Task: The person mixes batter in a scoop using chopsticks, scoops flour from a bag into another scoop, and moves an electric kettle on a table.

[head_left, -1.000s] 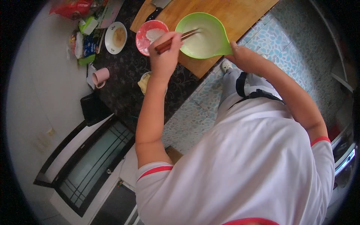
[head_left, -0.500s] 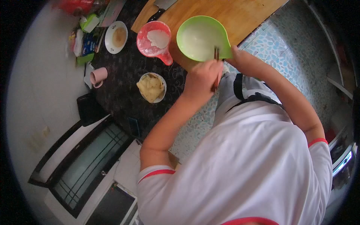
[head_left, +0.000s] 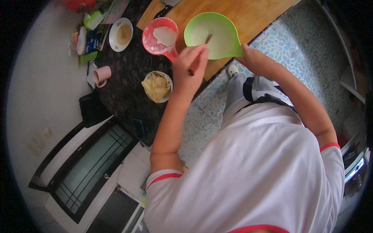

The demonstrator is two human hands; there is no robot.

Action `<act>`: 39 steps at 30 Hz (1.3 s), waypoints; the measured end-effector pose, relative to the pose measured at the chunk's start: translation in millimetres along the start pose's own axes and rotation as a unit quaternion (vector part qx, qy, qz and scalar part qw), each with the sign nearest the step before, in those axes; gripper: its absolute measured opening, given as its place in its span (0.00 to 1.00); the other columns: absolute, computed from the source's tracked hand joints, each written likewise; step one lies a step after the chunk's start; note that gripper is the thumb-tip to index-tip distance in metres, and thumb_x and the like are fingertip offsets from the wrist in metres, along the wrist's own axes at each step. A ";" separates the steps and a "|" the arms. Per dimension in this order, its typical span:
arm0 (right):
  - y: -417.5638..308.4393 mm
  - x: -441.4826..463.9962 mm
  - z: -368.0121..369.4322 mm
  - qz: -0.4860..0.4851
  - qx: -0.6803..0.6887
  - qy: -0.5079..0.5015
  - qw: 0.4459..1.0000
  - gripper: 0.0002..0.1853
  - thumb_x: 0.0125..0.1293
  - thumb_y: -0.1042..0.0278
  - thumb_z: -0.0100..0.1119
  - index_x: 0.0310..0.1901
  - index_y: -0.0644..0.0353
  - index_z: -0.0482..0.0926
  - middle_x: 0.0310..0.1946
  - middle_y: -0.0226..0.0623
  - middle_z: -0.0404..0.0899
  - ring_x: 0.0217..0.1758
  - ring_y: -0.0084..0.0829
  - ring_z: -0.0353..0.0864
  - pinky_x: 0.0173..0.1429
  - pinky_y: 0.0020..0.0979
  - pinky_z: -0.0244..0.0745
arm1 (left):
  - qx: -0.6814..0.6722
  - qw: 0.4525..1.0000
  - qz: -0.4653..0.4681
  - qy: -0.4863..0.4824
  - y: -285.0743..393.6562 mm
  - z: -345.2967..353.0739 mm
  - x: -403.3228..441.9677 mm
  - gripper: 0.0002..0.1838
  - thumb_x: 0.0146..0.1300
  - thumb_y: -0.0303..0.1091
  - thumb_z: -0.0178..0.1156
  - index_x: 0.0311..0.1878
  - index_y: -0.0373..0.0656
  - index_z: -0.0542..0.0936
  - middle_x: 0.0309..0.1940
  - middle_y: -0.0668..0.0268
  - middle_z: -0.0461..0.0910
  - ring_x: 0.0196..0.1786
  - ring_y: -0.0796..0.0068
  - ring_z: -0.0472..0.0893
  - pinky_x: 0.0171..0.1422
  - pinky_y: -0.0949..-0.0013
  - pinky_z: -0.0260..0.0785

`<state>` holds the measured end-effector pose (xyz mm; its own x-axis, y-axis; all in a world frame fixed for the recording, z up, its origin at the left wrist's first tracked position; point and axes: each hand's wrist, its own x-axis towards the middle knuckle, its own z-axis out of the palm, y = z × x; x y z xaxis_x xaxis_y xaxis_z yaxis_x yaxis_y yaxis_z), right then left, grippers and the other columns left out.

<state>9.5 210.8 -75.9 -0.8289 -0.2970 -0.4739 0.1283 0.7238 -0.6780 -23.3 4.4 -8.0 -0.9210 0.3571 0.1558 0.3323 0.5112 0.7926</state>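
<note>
A green bowl point(head_left: 236, 49) of pale, creamy liquid point(head_left: 223, 37) sits at the edge of a wooden board point(head_left: 248, 15). Closed around wooden chopsticks point(head_left: 209, 38), my left hand point(head_left: 189, 66) is beside the bowl, with their tips in the liquid. My right hand point(head_left: 253, 60) grips the bowl's pointed handle end at its right. Left of the green bowl is a red-pink bowl point(head_left: 149, 46) with white powder; its handle lies just behind my left hand. Nearer to my left forearm, a small white bowl point(head_left: 169, 83) holds a yellowish, lumpy food point(head_left: 156, 86).
A white plate point(head_left: 112, 39) with a light brown residue, a pink mug point(head_left: 101, 74) and several packages point(head_left: 91, 37) stand on the dark patterned table point(head_left: 128, 77). Part of a knife point(head_left: 163, 11) lies on the board. Tiled floor point(head_left: 285, 48) shows beyond the table edge.
My left hand swung with the chopsticks from the red-pink bowl's side to the green bowl's near right, then back leftward. My right hand keeps its grip on the green bowl.
</note>
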 end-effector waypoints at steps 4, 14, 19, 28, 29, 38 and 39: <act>-8.7 -5.1 -5.5 0.007 -0.007 0.008 1.000 0.22 0.65 0.56 0.46 0.44 0.71 0.60 0.31 0.62 0.74 0.38 0.56 0.74 0.41 0.45 0.69 | 0.009 0.993 -0.020 -0.116 8.2 -5.2 -15.0 0.06 0.56 0.25 0.56 0.36 0.36 0.79 0.30 0.62 0.79 0.33 0.74 0.79 0.38 0.74 0.69; 3.7 3.4 3.6 0.017 0.003 0.016 1.000 0.22 0.65 0.55 0.46 0.44 0.71 0.60 0.30 0.60 0.74 0.37 0.56 0.75 0.41 0.44 0.70 | -0.085 0.992 -0.078 -0.046 -24.6 -6.8 0.2 0.09 0.60 0.28 0.55 0.39 0.33 0.79 0.31 0.65 0.79 0.32 0.81 0.77 0.37 0.80 0.68; -5.4 -0.8 -5.0 0.026 0.003 0.012 1.000 0.22 0.65 0.55 0.46 0.44 0.71 0.60 0.32 0.61 0.74 0.38 0.56 0.74 0.42 0.44 0.70 | -0.211 0.943 -0.245 0.082 -26.4 -41.0 -0.1 0.13 0.62 0.34 0.53 0.37 0.31 0.78 0.29 0.65 0.79 0.30 0.79 0.79 0.35 0.78 0.71; -5.9 -1.8 -3.8 0.029 -0.004 0.001 1.000 0.22 0.65 0.56 0.46 0.44 0.71 0.60 0.33 0.62 0.73 0.39 0.55 0.74 0.42 0.44 0.70 | -0.128 0.952 -0.275 0.024 -10.5 -50.7 3.9 0.11 0.61 0.32 0.54 0.34 0.33 0.78 0.27 0.64 0.79 0.28 0.80 0.79 0.33 0.79 0.71; -5.2 -1.2 -3.8 0.033 -0.004 0.001 0.999 0.22 0.65 0.56 0.46 0.44 0.71 0.60 0.33 0.62 0.74 0.39 0.55 0.74 0.42 0.44 0.70 | -0.096 0.957 -0.272 0.020 -12.0 -51.8 6.5 0.10 0.61 0.32 0.53 0.34 0.33 0.78 0.27 0.64 0.79 0.28 0.80 0.79 0.33 0.79 0.71; 10.8 5.2 7.8 0.001 0.015 0.018 1.000 0.21 0.65 0.56 0.46 0.44 0.71 0.60 0.33 0.61 0.74 0.39 0.56 0.74 0.43 0.44 0.70 | -0.123 0.954 -0.270 -0.037 -13.5 -29.3 13.8 0.12 0.63 0.33 0.51 0.37 0.34 0.78 0.27 0.63 0.79 0.29 0.78 0.79 0.33 0.78 0.71; 9.3 4.3 4.5 0.006 0.017 0.016 1.000 0.22 0.65 0.56 0.47 0.44 0.71 0.60 0.33 0.61 0.74 0.39 0.56 0.74 0.43 0.44 0.70 | -0.122 0.949 -0.279 -0.082 -11.3 -23.9 10.6 0.13 0.64 0.35 0.50 0.38 0.34 0.78 0.28 0.62 0.80 0.30 0.77 0.80 0.34 0.77 0.71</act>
<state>9.7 213.5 -86.7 -0.8445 -0.2676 -0.4639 0.1563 0.7054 -0.6913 -41.8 -16.4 -1.2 -0.8890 0.2105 -0.4067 -0.2741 0.4667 0.8409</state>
